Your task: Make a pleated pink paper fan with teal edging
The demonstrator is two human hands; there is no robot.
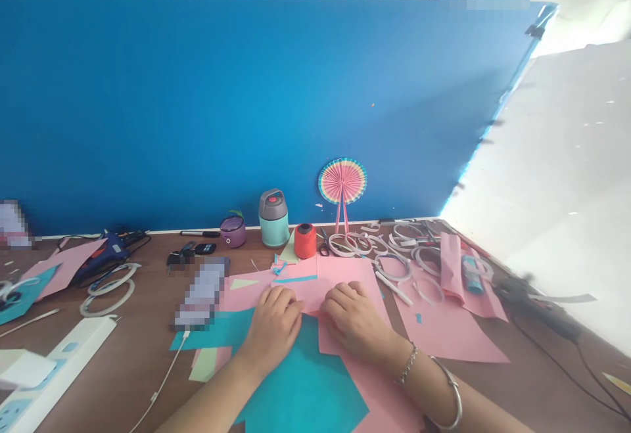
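Both hands rest close together over layered paper on the brown desk. My left hand (275,326) has its fingers curled at the edge of a pink sheet (345,273), above a teal sheet (300,387). A little to the right, my right hand (353,320) is curled on pink paper too, with a bracelet and a bangle on that arm. The fingertips of both hands press at the pink paper and are partly hidden. Behind them lies a pink piece with a teal strip (296,279). A round pink folded fan (342,181) stands against the blue partition.
Red thread spool (305,242), teal flask (274,219) and purple cup (233,231) stand at the back. A phone (202,294) with a cable lies left, beyond it a power strip (59,377). White strip rolls (394,266) and pink sheets are at right. Part of a person shows beyond the partition.
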